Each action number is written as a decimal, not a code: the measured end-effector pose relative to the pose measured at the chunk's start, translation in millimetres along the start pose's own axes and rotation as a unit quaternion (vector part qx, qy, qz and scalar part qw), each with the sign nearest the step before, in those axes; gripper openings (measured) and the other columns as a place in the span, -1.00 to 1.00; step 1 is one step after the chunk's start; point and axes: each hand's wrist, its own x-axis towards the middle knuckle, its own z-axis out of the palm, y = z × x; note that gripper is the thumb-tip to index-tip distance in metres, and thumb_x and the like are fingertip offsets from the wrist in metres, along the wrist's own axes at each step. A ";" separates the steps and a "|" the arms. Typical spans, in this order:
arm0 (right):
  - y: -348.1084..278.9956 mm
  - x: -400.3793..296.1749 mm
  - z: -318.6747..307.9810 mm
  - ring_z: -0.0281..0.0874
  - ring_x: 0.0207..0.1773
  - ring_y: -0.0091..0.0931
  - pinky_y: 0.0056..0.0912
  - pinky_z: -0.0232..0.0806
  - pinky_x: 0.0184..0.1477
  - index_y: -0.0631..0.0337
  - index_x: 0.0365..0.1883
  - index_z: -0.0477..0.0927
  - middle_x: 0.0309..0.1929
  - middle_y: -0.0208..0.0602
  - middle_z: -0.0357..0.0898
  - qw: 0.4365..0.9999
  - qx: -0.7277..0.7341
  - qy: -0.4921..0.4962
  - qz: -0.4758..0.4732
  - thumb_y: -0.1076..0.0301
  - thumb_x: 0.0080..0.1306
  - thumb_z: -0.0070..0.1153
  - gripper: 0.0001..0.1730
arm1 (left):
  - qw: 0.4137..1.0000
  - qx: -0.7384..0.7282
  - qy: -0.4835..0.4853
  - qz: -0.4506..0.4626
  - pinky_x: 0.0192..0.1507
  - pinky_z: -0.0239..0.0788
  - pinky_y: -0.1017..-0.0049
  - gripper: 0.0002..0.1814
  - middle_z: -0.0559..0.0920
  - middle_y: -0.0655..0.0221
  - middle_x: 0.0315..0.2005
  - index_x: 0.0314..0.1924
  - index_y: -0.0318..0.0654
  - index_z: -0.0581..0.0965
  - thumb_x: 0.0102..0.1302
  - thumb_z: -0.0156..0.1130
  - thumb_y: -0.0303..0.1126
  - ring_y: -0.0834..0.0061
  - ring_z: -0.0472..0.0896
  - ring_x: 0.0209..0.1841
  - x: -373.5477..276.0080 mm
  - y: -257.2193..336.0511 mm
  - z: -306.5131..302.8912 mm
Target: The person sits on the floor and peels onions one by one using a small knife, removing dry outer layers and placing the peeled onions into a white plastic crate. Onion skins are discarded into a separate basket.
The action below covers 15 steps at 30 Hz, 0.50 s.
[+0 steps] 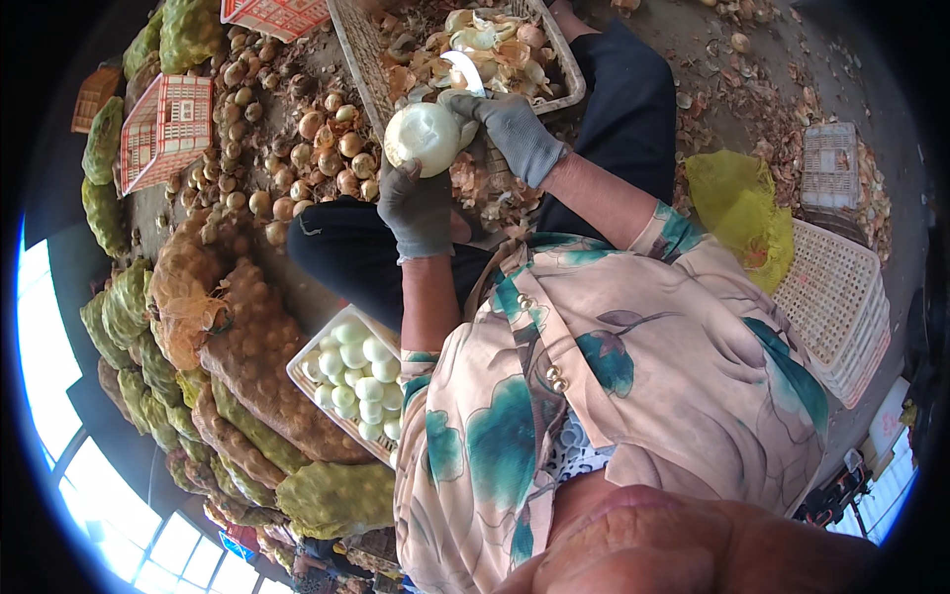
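Observation:
A large peeled white onion (421,139) is held in my left hand (417,200), which wears a grey glove, its thumb on the onion's near side. My right hand (512,130), gloved too, is closed around the handle of a knife with a curved, shiny blade (466,73); the handle itself is hidden. The blade points away from me, above the onion, and the right fingers are beside the onion's right side. Just beyond my hands, a plastic crate (568,89) holds onion skins and scraps (482,44).
Unpeeled onions (326,160) lie on the floor at left. Peeled onions fill a white crate (304,371) beside me. Full mesh sacks (260,356) are piled at left, near red crates (167,126). Stacked white crates (831,289) and a yellow net (742,200) stand at right.

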 end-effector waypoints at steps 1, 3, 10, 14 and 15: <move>-1.9 -1.9 2.1 0.60 -0.54 -0.63 -0.56 0.43 -0.56 0.34 0.02 0.71 -0.50 -0.41 0.63 0.996 0.087 0.017 0.030 0.11 0.54 0.17 -0.59 | 0.999 0.031 -0.019 0.010 0.48 0.18 -0.04 -0.16 0.45 0.00 0.32 0.44 -0.53 0.27 0.19 0.34 -0.35 0.00 0.43 0.38 2.3 6.7 10.8; -4.0 -3.1 -7.5 0.60 -0.52 -0.63 -0.56 0.42 -0.57 0.28 0.06 0.71 -0.49 -0.47 0.63 0.993 0.118 -0.024 0.001 0.24 0.57 0.09 -0.68 | 0.994 0.095 -0.026 0.048 0.45 0.24 0.01 -0.19 0.47 0.01 0.30 0.44 -0.54 0.28 0.23 0.33 -0.39 0.06 0.48 0.34 4.5 15.8 28.3; -3.6 -0.6 -10.6 0.61 -0.45 -0.67 -0.59 0.46 -0.47 0.38 0.03 0.68 -0.36 -0.33 0.72 0.983 -0.057 -0.030 -0.170 0.30 0.54 0.15 -0.70 | 0.999 0.040 0.022 0.014 0.24 0.49 0.15 -0.32 0.56 0.00 0.18 0.33 -0.63 0.39 0.32 0.37 -0.36 0.13 0.60 0.20 -1.9 15.5 21.3; 15.2 -16.0 -2.2 0.52 -0.61 -0.66 -0.55 0.35 -0.61 0.42 -0.05 0.68 -0.49 -0.32 0.65 0.964 -0.147 -0.013 -0.222 0.39 0.53 0.13 -0.76 | 0.981 0.179 0.070 -0.034 0.09 0.55 0.33 -0.28 0.65 0.12 0.04 0.31 -0.58 0.43 0.28 0.46 -0.25 0.34 0.67 0.01 -10.7 -2.5 0.4; 17.7 -16.2 -1.6 0.52 -0.61 -0.65 -0.55 0.35 -0.62 0.42 -0.07 0.68 -0.49 -0.31 0.65 0.959 -0.166 -0.005 -0.231 0.39 0.53 0.13 -0.77 | 0.979 0.189 0.074 -0.026 0.08 0.56 0.34 -0.29 0.65 0.13 0.02 0.30 -0.58 0.44 0.27 0.45 -0.27 0.34 0.67 0.00 -12.8 -3.7 0.5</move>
